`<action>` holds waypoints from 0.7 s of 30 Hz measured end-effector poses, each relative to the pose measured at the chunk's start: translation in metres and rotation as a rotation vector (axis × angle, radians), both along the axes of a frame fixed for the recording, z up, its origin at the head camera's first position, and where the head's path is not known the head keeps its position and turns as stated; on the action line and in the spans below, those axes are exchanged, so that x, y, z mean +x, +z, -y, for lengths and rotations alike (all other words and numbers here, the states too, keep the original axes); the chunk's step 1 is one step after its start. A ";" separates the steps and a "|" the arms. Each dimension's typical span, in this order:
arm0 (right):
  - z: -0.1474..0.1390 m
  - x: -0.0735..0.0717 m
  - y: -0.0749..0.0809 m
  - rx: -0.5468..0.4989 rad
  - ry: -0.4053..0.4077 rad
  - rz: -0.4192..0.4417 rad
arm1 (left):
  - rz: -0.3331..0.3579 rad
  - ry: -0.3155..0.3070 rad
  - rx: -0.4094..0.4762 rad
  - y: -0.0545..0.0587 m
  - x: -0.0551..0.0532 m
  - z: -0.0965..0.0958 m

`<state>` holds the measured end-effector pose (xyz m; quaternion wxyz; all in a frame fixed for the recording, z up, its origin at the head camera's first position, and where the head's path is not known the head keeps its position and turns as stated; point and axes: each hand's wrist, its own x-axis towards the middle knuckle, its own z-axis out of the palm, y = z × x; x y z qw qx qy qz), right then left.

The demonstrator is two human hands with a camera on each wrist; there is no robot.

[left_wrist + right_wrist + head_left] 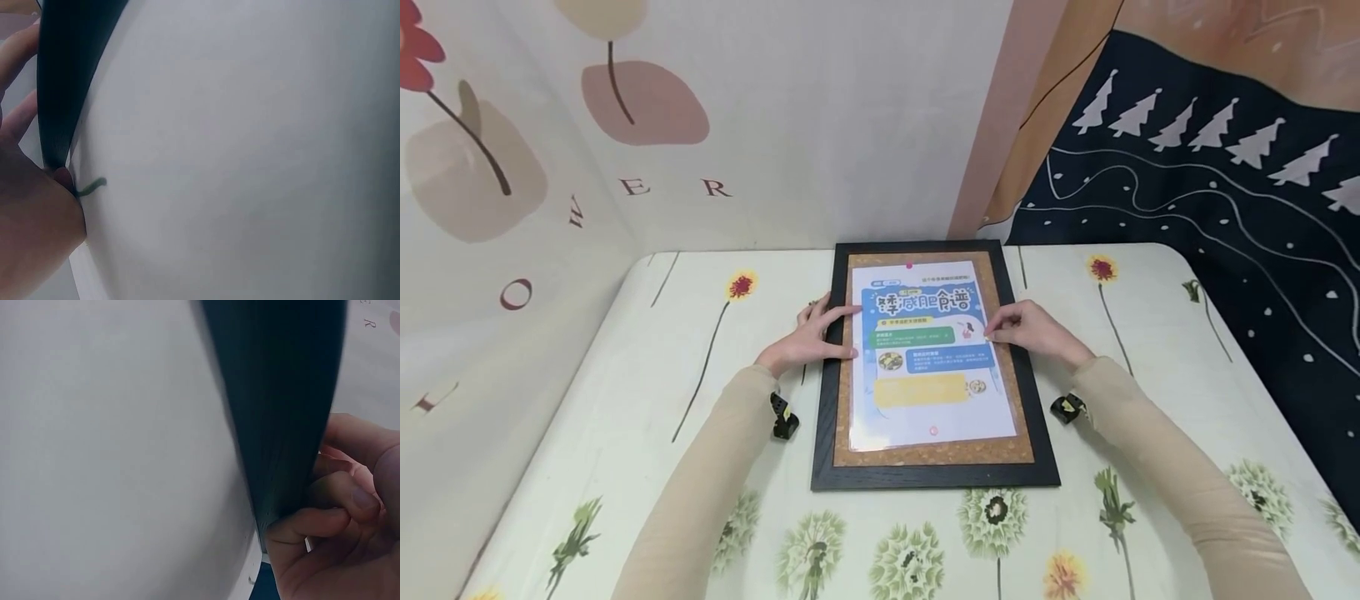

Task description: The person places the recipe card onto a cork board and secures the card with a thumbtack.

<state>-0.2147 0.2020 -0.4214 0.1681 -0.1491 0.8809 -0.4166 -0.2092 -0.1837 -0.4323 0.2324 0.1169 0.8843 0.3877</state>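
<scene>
A printed sheet [936, 417] with blue, green and yellow blocks lies on a cork board [925, 458] in a black frame [823, 442]. One pink push pin [909, 266] sits at the sheet's top edge, another pink push pin [933, 431] near its bottom. My left hand [805, 340] reaches over the frame's left side, thumb and forefinger spread, fingertips resting on the sheet's left edge. At the sheet's right edge, the thumb and forefinger of my right hand [1036, 329] pinch a small pale pin-sized thing. In the right wrist view the frame's side hides those fingertips, while the other fingers curl.
A flower-patterned cloth [700, 467] covers the table under the frame. Behind it hangs a pale printed curtain [820, 125], with a dark tree-patterned cloth [1187, 192] at the right. Black wrist cameras [784, 417] sit at both cuffs.
</scene>
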 end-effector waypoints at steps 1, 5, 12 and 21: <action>0.000 0.000 0.000 -0.001 0.003 -0.001 | 0.001 0.001 0.000 0.000 0.000 0.000; 0.002 0.000 0.000 -0.021 0.017 0.002 | 0.006 0.009 0.003 -0.001 0.002 0.002; 0.002 0.003 0.002 -0.027 0.018 0.023 | 0.005 0.009 0.002 -0.004 0.004 0.002; -0.006 0.005 0.001 -0.045 0.024 0.019 | -0.008 -0.001 -0.005 -0.001 0.003 0.001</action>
